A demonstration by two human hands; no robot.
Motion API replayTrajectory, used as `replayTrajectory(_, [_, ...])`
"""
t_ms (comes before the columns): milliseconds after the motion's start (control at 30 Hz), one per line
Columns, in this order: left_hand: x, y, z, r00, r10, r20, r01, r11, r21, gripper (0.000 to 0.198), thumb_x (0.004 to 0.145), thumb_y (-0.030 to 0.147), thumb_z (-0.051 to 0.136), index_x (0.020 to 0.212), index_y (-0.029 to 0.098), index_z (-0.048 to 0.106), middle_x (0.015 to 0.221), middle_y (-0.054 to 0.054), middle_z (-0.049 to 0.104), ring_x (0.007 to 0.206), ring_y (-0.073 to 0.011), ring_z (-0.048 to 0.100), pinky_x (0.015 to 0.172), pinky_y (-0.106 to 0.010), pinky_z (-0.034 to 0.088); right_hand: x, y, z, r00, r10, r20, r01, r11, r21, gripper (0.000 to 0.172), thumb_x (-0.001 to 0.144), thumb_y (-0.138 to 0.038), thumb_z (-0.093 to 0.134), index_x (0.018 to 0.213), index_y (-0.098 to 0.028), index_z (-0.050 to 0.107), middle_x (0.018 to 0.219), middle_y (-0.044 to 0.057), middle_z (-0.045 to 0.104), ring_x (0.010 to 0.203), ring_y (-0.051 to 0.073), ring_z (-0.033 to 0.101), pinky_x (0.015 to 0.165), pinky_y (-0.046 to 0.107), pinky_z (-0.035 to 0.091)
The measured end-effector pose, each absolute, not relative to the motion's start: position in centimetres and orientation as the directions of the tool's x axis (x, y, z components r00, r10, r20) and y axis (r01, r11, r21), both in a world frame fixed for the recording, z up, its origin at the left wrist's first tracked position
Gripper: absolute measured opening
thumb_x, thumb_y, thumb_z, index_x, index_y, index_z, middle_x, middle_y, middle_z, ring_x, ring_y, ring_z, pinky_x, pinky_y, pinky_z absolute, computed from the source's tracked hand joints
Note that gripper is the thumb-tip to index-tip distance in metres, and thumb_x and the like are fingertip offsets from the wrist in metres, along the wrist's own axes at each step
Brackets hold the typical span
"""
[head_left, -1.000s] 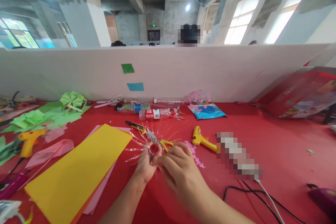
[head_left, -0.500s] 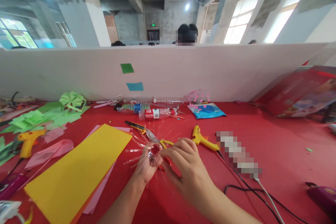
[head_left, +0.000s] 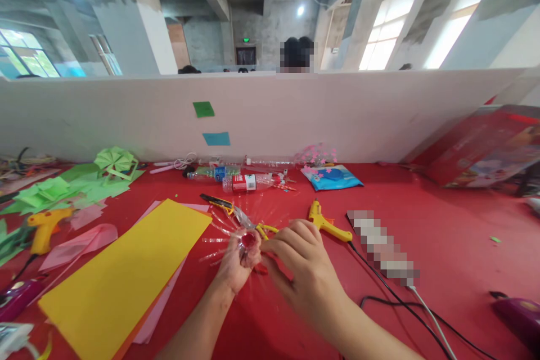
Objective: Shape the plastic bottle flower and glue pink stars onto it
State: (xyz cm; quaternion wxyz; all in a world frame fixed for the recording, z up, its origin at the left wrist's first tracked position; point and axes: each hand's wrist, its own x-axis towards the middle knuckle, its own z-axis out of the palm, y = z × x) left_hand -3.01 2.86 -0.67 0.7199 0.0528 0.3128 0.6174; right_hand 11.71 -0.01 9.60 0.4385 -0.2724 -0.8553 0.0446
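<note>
My left hand (head_left: 238, 261) is wrapped round a clear plastic bottle top (head_left: 248, 239), its round mouth facing up at me. Below the mouth the plastic is cut into many thin strips that fan outward over the red table. My right hand (head_left: 301, 261) is at the right side of it, thumb and forefinger pinched close to the strips; the fingertips are partly hard to make out. Just beyond both hands lie scissors (head_left: 243, 218) with yellow handles and a yellow-and-black utility knife (head_left: 217, 202), partly behind the strips. Something red shows under my hands.
Yellow paper sheets (head_left: 126, 275) lie at left, near a yellow glue gun (head_left: 44, 228) and green paper pieces (head_left: 80, 185). Another glue gun (head_left: 327, 225) with a black cord lies at right. Plastic bottles (head_left: 248, 182) and a blue wipes pack (head_left: 333, 178) stand along the white partition (head_left: 295, 115).
My right hand has shifted slightly to the right, away from the bottle mouth. My left hand keeps its hold in nearly the same place.
</note>
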Motion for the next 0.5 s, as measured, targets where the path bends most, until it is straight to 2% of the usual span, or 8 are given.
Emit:
replayTrajectory(133, [-3.2,3.2,-1.7,0.068,0.929,-0.365,-0.85,0.245,0.467,0.018,0.083,0.026,0.052,0.069,0.015,0.053,0.053,0.005,0.047,0.034,-0.0032,0.026,0.034,-0.018,0.02,11.2,-0.2,8.7,-0.461,0.532,0.71,0.473,0.825,-0.31,0.014,0.086,-0.012,0.05,0.078,-0.018,0.06,0.071,0.002,0.058,0.069,0.016,0.044,0.071,0.033,0.034])
replayTrajectory(233, [-3.3,3.2,-2.2,0.07,0.933,-0.352,-0.846,0.242,0.475,0.017,0.082,0.027,0.053,0.07,0.016,0.053,0.05,0.006,0.043,0.034,-0.0037,0.024,0.034,-0.018,0.02,10.9,-0.2,8.3,-0.443,0.543,0.713,0.488,0.814,-0.316,0.012,0.086,-0.013,0.052,0.079,-0.018,0.06,0.072,0.002,0.059,0.069,0.016,0.043,0.073,0.033,0.033])
replayTrajectory(333, [-3.3,3.1,-2.3,0.053,0.937,-0.345,-0.843,0.227,0.488,0.016,0.081,0.028,0.054,0.07,0.016,0.054,0.048,0.007,0.039,0.034,-0.0047,0.027,0.035,-0.019,0.024,10.7,-0.2,8.0,-0.435,0.548,0.714,0.487,0.81,-0.326,0.009,0.086,-0.012,0.054,0.082,-0.017,0.061,0.074,0.001,0.06,0.07,0.016,0.043,0.073,0.033,0.031])
replayTrajectory(500, [-3.1,3.1,-1.9,0.036,0.93,-0.365,-0.84,0.226,0.493,0.018,0.081,0.028,0.053,0.069,0.016,0.053,0.053,0.004,0.048,0.037,-0.0055,0.035,0.037,-0.018,0.03,10.5,-0.1,7.5,-0.428,0.568,0.703,0.465,0.805,-0.368,0.01,0.085,-0.014,0.056,0.078,-0.018,0.061,0.07,0.0,0.06,0.07,0.015,0.044,0.075,0.033,0.031])
